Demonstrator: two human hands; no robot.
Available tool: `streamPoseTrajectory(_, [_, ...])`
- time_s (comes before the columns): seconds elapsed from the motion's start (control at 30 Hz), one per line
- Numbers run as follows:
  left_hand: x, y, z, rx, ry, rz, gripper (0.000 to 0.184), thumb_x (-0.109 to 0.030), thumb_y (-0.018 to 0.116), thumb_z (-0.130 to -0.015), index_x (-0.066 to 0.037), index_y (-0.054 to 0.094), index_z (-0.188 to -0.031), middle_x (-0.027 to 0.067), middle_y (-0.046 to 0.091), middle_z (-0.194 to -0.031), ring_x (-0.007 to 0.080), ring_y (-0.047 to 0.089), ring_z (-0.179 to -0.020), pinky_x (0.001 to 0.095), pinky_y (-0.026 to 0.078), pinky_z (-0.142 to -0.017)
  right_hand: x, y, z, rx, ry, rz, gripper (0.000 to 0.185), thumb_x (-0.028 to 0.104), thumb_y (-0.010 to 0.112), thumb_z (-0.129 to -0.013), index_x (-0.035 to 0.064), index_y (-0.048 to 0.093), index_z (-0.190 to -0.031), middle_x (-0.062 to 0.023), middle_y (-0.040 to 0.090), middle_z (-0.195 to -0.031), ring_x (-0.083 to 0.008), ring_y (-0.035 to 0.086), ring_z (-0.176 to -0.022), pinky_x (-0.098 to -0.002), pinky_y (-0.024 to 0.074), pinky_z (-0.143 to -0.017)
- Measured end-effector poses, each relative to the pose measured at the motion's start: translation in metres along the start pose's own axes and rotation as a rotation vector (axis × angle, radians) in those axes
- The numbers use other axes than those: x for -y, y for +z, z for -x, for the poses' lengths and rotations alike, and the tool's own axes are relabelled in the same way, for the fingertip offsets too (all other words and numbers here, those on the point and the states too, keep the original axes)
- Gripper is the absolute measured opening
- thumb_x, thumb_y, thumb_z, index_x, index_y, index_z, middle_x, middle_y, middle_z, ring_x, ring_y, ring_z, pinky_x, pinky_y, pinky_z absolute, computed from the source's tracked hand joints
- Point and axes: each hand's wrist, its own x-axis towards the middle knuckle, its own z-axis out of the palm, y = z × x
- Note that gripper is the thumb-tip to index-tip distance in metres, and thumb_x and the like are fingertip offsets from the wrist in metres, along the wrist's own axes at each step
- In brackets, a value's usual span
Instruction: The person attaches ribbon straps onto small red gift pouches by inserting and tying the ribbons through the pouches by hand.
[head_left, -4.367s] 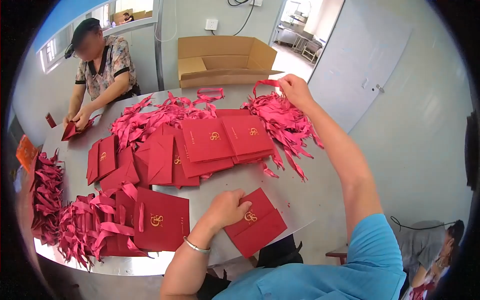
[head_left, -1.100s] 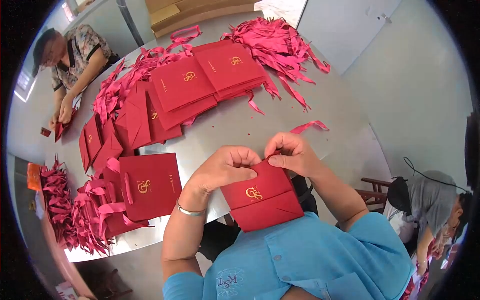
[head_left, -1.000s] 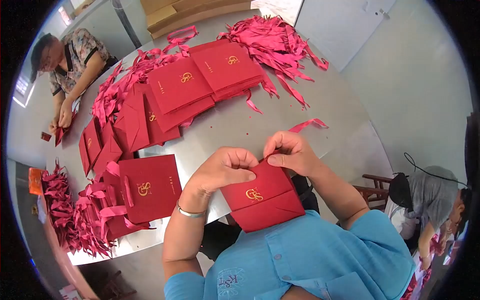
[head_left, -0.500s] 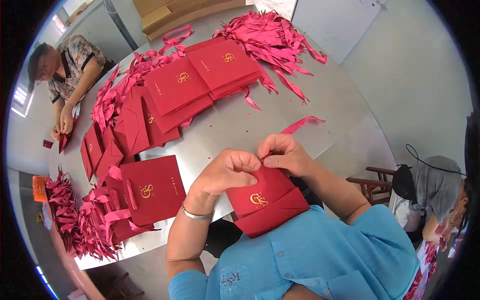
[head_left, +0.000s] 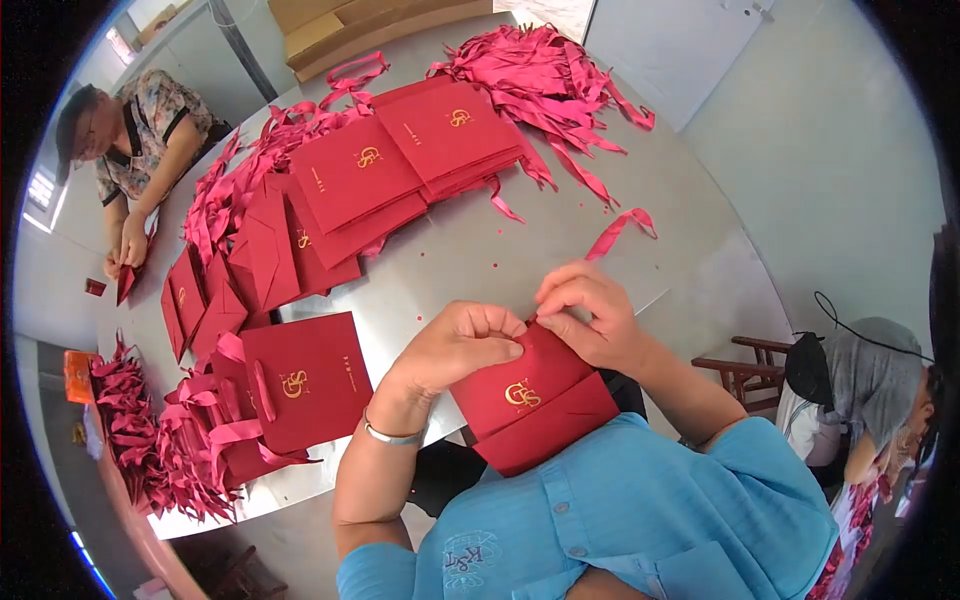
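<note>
A dark red paper gift bag (head_left: 540,425) with a gold monogram lies flat against my blue shirt, its bottom end folded up. My left hand (head_left: 455,350) grips the bag's upper edge, thumb on the front and fingers curled. At the same edge, a little to the right, my right hand (head_left: 592,318) is closed in a pinch. A pink ribbon (head_left: 622,230) runs out beyond its fingers and appears held by them. The fingertips partly hide the ribbon's other end.
Stacked flat red bags (head_left: 450,140) lie across the metal table (head_left: 690,215), with pink ribbon piles (head_left: 535,75) around them. At left stands a bag with ribbon handles (head_left: 310,380). A co-worker (head_left: 155,140) handles a red piece at far left; another person (head_left: 870,390) sits at right.
My right hand has shifted slightly up and right from the bag's edge, its fingers lifted. The pink ribbon has moved and curled with it. My left hand stays almost in place.
</note>
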Motion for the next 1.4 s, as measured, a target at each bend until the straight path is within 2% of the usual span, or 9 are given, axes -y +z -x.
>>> streamPoseTrajectory(0.13, [-0.003,0.002,0.000,0.004,-0.002,0.007,0.017,0.002,0.063,-0.081,0.005,0.067,-0.097,0.0041,0.069,-0.089,0.0062,0.061,-0.078,0.0180,0.046,-0.071,0.010,-0.006,0.002,-0.040,-0.046,0.035,0.018,-0.006,0.071,-0.077,0.0038,0.062,-0.090,-0.0105,0.063,-0.092,-0.0209,0.061,-0.078,-0.0298,0.0481,-0.066])
streamPoseTrajectory(0.2, [-0.003,0.001,0.000,-0.004,0.002,0.005,0.016,0.002,0.063,-0.081,0.005,0.067,-0.097,0.0037,0.069,-0.088,0.0059,0.060,-0.077,0.0180,0.046,-0.070,0.017,-0.009,-0.002,0.020,0.070,-0.071,0.024,-0.005,0.074,-0.074,0.0029,0.066,-0.095,-0.0091,0.063,-0.088,-0.0189,0.060,-0.074,-0.0291,0.0475,-0.063])
streamPoseTrajectory(0.33, [-0.003,0.000,0.000,-0.006,-0.033,-0.006,0.015,0.001,0.062,-0.081,0.005,0.068,-0.095,0.0042,0.069,-0.086,0.0062,0.060,-0.077,0.0180,0.045,-0.069,0.020,-0.008,-0.008,0.181,0.094,-0.122,0.030,-0.003,0.078,-0.072,0.0030,0.068,-0.100,-0.0075,0.063,-0.084,-0.0172,0.059,-0.072,-0.0277,0.0462,-0.061])
streamPoseTrajectory(0.63, [0.005,-0.006,-0.003,0.025,-0.003,0.037,0.018,0.002,0.063,-0.082,0.006,0.067,-0.098,0.0085,0.070,-0.094,0.0092,0.062,-0.083,0.0195,0.047,-0.076,0.009,-0.005,-0.005,0.177,0.005,-0.213,0.027,-0.002,0.083,-0.066,0.0061,0.073,-0.090,-0.0043,0.062,-0.082,-0.0144,0.058,-0.070,-0.0273,0.0436,-0.058])
streamPoseTrajectory(0.83, [0.003,-0.006,-0.002,0.081,0.004,0.067,0.017,0.001,0.064,-0.082,0.006,0.068,-0.097,0.0081,0.070,-0.092,0.0090,0.062,-0.081,0.0196,0.046,-0.073,0.012,-0.007,-0.008,0.197,0.058,-0.242,0.021,0.002,0.082,-0.069,0.0067,0.071,-0.087,-0.0045,0.062,-0.081,-0.0167,0.058,-0.071,-0.0285,0.0451,-0.057])
streamPoseTrajectory(0.93, [0.004,-0.004,-0.003,0.071,-0.009,0.046,0.016,0.000,0.065,-0.082,0.006,0.068,-0.096,0.0078,0.070,-0.090,0.0087,0.062,-0.080,0.0198,0.046,-0.072,0.011,-0.011,-0.013,0.307,0.124,-0.255,0.019,0.004,0.081,-0.071,0.0061,0.068,-0.084,-0.0043,0.061,-0.080,-0.0175,0.058,-0.071,-0.0297,0.0450,-0.057])
streamPoseTrajectory(1.13, [0.003,-0.005,-0.004,-0.038,-0.011,-0.028,0.015,0.000,0.064,-0.082,0.005,0.068,-0.096,0.0075,0.070,-0.090,0.0084,0.062,-0.079,0.0202,0.048,-0.072,0.009,-0.011,-0.013,0.294,-0.015,-0.096,0.020,0.003,0.080,-0.071,0.0054,0.065,-0.084,-0.0072,0.061,-0.079,-0.0216,0.059,-0.071,-0.0328,0.0463,-0.060])
streamPoseTrajectory(1.2, [0.002,-0.006,-0.004,-0.051,-0.011,-0.037,0.015,0.001,0.063,-0.082,0.005,0.068,-0.096,0.0074,0.070,-0.091,0.0084,0.063,-0.078,0.0202,0.049,-0.073,0.012,-0.010,-0.010,0.258,0.099,-0.079,0.018,0.002,0.077,-0.072,0.0049,0.065,-0.086,-0.0086,0.061,-0.079,-0.0237,0.059,-0.072,-0.0338,0.0467,-0.062])
streamPoseTrajectory(1.4, [0.003,-0.004,-0.005,-0.089,-0.008,-0.063,0.013,0.001,0.063,-0.083,0.004,0.067,-0.095,0.0053,0.069,-0.089,0.0073,0.061,-0.077,0.0196,0.048,-0.071,0.011,-0.018,-0.010,0.322,0.090,-0.044,0.018,-0.006,0.064,-0.075,0.0032,0.065,-0.090,-0.0101,0.061,-0.081,-0.0223,0.059,-0.069,-0.0324,0.0450,-0.059])
